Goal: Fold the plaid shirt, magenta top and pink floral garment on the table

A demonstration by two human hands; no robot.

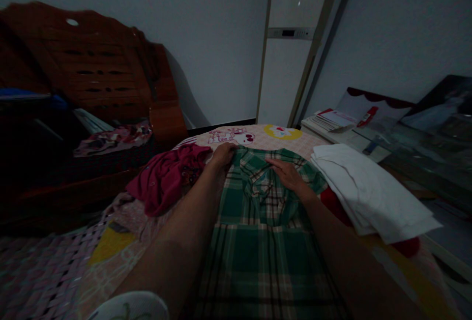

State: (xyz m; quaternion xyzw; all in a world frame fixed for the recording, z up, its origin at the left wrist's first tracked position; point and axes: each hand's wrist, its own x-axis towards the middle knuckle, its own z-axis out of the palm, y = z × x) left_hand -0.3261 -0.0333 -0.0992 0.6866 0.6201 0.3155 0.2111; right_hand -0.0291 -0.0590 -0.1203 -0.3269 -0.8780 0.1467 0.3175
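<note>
Your right hand (288, 175) flat, unclenched on green plaid garment (261, 253) | your left hand (222, 154) at its far edge, can't tell grip | magenta garment (164, 180) left, folded white cloth (368, 187) right

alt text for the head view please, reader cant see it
Green plaid garment spread on a patterned cover, a person's left hand at its far left corner and right hand laid on its far part; a dark pink garment lies to the left, folded white cloth to the right.
</note>
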